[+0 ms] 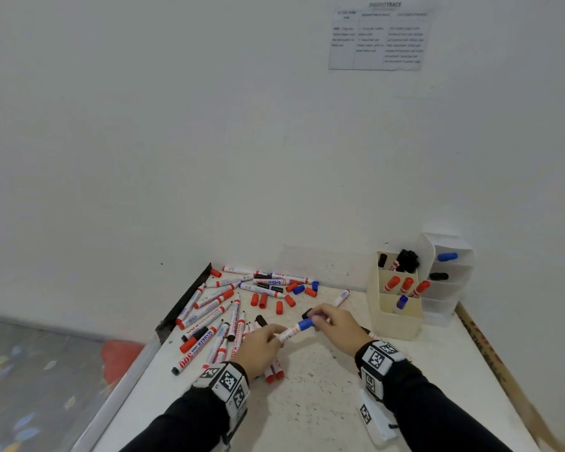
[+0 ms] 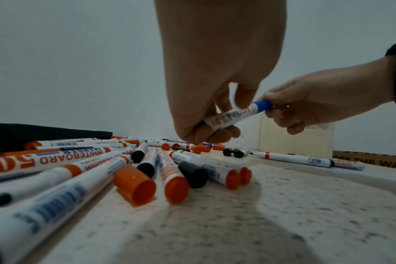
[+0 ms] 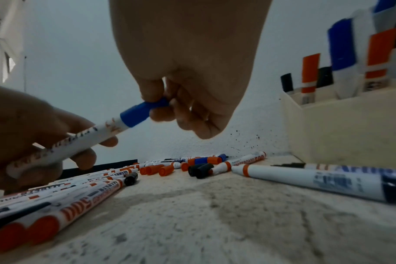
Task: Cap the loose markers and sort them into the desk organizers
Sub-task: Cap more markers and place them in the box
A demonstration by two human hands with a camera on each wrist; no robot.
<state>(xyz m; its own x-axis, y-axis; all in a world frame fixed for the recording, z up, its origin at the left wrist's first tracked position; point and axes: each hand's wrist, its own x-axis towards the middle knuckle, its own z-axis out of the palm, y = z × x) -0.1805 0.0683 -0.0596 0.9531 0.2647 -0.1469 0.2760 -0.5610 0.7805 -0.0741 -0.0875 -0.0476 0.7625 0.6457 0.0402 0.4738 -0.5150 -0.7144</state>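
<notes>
A white marker with a blue cap hangs just above the table between both hands. My left hand grips its barrel near the tail. My right hand pinches the blue cap, which sits on the marker's tip. A cream organizer at the right holds black, red and blue markers in separate tiers. Behind it a clear tiered organizer holds a blue cap and a black one. Loose markers and loose red caps lie scattered at the left and back.
The speckled white table meets a white wall at the back. A black strip edges its left side and a wooden strip its right. A long uncapped marker lies near the cream organizer. A paper sheet hangs on the wall.
</notes>
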